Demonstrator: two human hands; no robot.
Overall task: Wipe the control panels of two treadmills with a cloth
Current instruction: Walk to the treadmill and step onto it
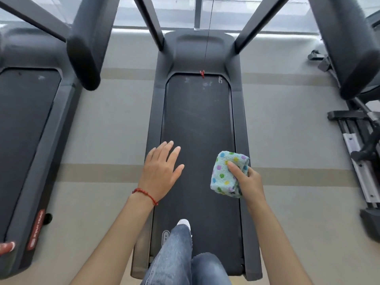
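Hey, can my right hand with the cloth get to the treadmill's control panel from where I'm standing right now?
Probably not yet. The right hand grips the cloth low over the belt, near its rear end, and no control panel is in view; only the uprights show ahead.

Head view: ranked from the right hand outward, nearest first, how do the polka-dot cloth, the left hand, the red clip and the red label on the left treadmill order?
1. polka-dot cloth: gripped in the right hand.
2. left hand: open, across the belt to the left.
3. red clip: hanging at the belt's far end.
4. red label: on the left treadmill's near corner.
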